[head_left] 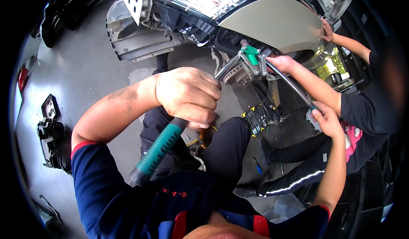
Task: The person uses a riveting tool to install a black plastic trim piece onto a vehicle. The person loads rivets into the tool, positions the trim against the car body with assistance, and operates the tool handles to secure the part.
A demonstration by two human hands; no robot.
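Note:
My left hand (187, 95) is closed round one arm of a long two-handled lever riveter (252, 56), just above its green rubber grip (159, 147). On the right, my right hand (329, 120) is wrapped round the end of the other steel arm, covering most of that grip. The two arms are spread wide. The tool's green head points up against the underside of a car's front end, below the beige fender panel (272, 24). Where its nose meets the car is hard to make out. A co-worker's hand (281, 64) is right beside the head.
The co-worker's other hand (328, 30) rests on the fender's edge. A headlight (204, 0) sits above. On the floor lie an open tool set (257, 119), a blue-handled screwdriver (258, 166) and a parts tray (51, 107). The co-worker's legs (294, 181) stretch across the right.

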